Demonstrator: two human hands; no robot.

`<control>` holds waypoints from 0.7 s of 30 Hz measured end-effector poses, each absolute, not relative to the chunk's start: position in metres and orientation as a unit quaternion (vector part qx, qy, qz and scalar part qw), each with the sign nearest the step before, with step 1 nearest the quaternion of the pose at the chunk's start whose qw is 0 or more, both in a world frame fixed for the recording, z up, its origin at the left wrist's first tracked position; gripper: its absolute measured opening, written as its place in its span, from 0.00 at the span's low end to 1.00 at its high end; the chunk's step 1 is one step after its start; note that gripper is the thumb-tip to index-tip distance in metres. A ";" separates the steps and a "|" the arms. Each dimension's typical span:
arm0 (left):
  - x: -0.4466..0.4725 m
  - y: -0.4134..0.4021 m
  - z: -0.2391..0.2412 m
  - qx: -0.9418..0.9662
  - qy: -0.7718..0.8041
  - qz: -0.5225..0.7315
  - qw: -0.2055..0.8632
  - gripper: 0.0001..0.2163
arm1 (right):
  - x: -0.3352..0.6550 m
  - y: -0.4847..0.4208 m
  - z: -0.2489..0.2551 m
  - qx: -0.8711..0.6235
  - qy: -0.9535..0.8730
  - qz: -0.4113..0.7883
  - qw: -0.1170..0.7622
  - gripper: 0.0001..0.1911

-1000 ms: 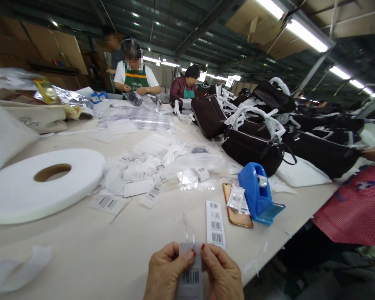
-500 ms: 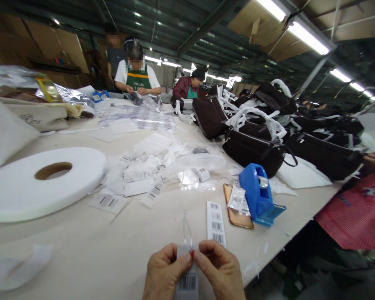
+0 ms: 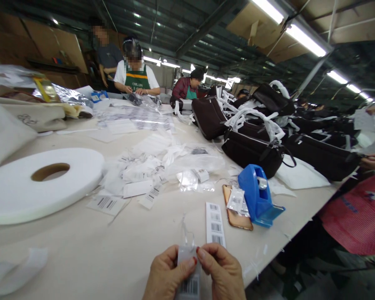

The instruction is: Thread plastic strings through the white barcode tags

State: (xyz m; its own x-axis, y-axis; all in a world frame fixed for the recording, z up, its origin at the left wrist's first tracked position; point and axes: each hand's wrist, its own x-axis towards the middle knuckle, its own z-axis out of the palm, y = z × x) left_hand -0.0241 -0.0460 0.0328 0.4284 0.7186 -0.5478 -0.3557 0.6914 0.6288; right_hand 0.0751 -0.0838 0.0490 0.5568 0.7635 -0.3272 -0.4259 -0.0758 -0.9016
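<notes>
Fingers (image 3: 192,261) of both hands pinched shut on barcode tag (image 3: 190,283).

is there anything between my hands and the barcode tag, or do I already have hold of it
Nothing visible stands between them. Your left hand and right hand both pinch the barcode tag at its upper end, thumbs meeting over it. A thin clear loop rises from the tag's top, above the fingers, not between them and the tag.

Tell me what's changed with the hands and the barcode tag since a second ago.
The barcode tag has slid lower between the hands, and both thumbs have closed together over its top. The left hand and right hand still pinch it. The label strip, tape dispenser and phone stayed put.
</notes>
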 end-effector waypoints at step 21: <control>-0.030 -0.047 0.035 0.217 0.395 0.307 0.838 0.15 | 0.093 -0.085 0.051 -0.534 -0.205 0.552 0.606 0.13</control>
State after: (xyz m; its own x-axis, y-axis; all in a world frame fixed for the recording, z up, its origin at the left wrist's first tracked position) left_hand -0.0299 -0.0474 0.0346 0.4984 0.6866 -0.5294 -0.3438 0.7171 0.6063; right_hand 0.0932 -0.0847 0.0508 0.3064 0.8886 -0.3413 -0.4505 -0.1805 -0.8743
